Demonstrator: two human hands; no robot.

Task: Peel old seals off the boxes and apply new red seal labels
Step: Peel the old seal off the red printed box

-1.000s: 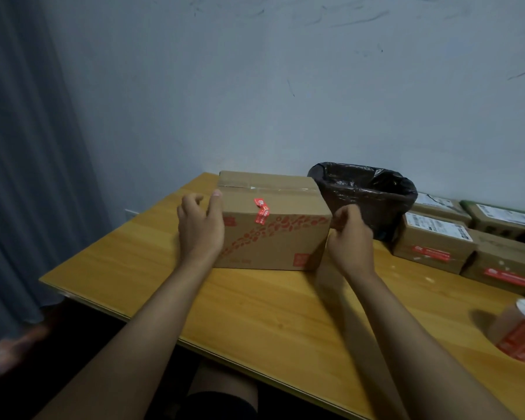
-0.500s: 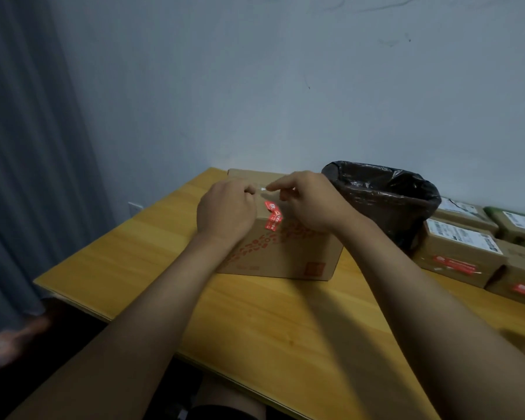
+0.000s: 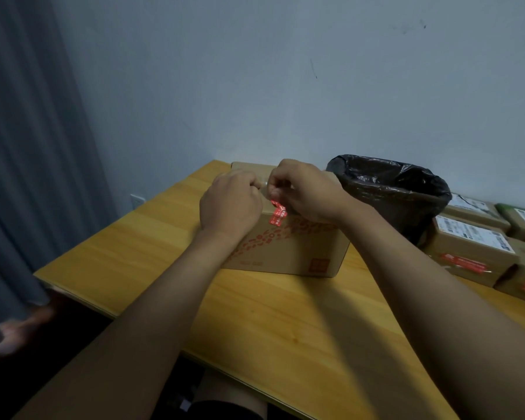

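Both hands [image 3: 231, 204] [image 3: 303, 192] pick at the box's [image 3: 288, 253] red seal [image 3: 278, 215]; print unreadable.

Single view from the camera on my head, looking forward and down along both my forearms. The wooden counter [image 3: 285, 322] fills the lower frame, its near edge close below me; the grey wall [image 3: 285, 86] closes the background. My hands meet at mid-frame, at arm's reach. No second view overlaps.

Dim, bluish, soft picture; faint shadows on the table [image 3: 285, 328]; wide-angle bending at edges.
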